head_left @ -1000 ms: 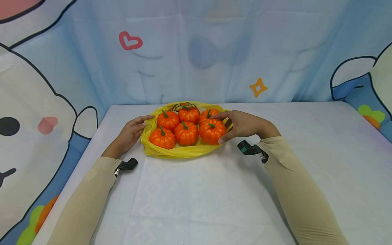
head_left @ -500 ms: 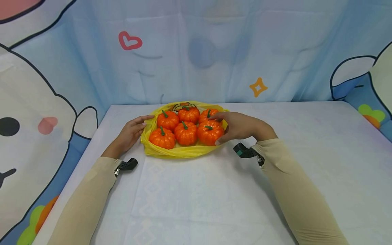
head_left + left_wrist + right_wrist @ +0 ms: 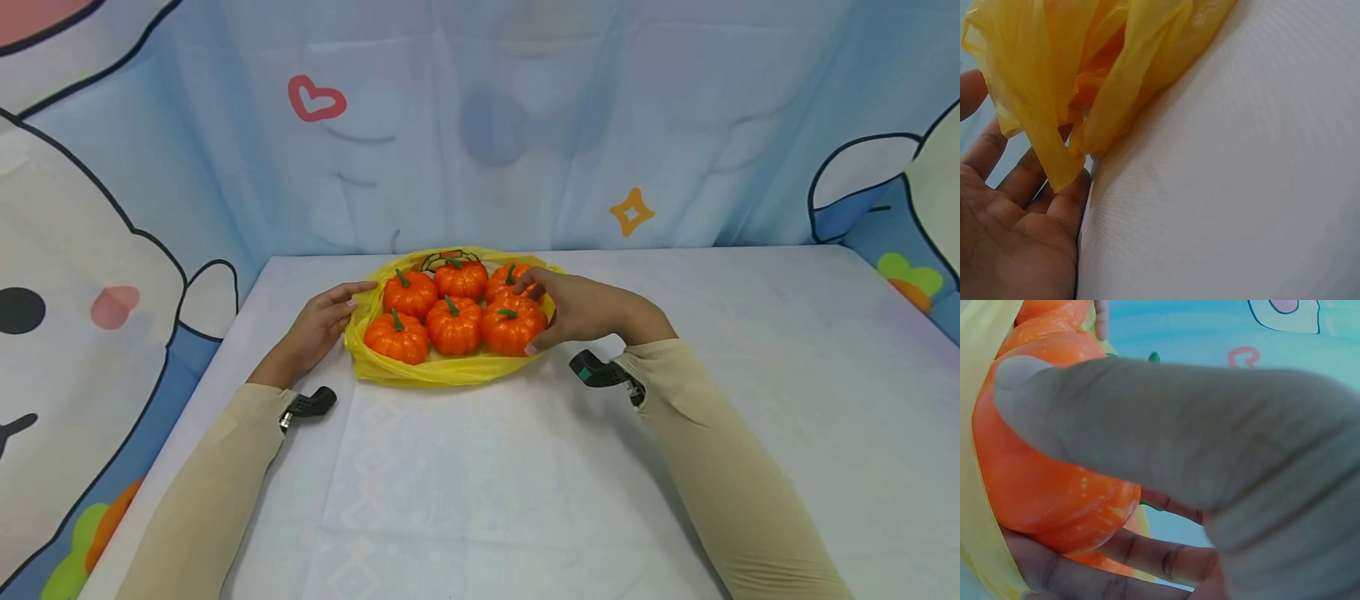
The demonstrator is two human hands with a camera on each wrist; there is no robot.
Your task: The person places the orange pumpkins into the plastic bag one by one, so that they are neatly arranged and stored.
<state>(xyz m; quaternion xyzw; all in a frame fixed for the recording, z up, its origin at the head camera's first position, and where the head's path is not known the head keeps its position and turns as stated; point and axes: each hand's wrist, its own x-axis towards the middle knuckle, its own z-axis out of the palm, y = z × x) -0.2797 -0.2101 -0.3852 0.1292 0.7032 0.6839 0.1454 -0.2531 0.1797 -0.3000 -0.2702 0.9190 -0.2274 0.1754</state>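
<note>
Several small orange toy pumpkins [image 3: 454,325] with green stems sit in two rows in an opened yellow plastic bag [image 3: 420,377]. My right hand [image 3: 592,308] is round the front right pumpkin [image 3: 512,329]. The right wrist view shows its thumb [image 3: 1085,412] lying across the orange skin, with other fingers against the far side. At the bag's left edge rests my left hand [image 3: 318,329], fingers extended. Seen from the left wrist, the gathered yellow plastic [image 3: 1054,150] hangs over those fingers, palm facing it.
A white cloth [image 3: 465,492] covers the table. Behind the table hangs a blue curtain [image 3: 525,125] with cartoon prints. Each wrist carries a black camera mount, one on the left [image 3: 313,402] and one on the right [image 3: 597,369].
My right hand has shifted slightly left and down, and the front right pumpkin has moved left with it. Its upper fingers have since bent a little more. The left hand has stayed put.
</note>
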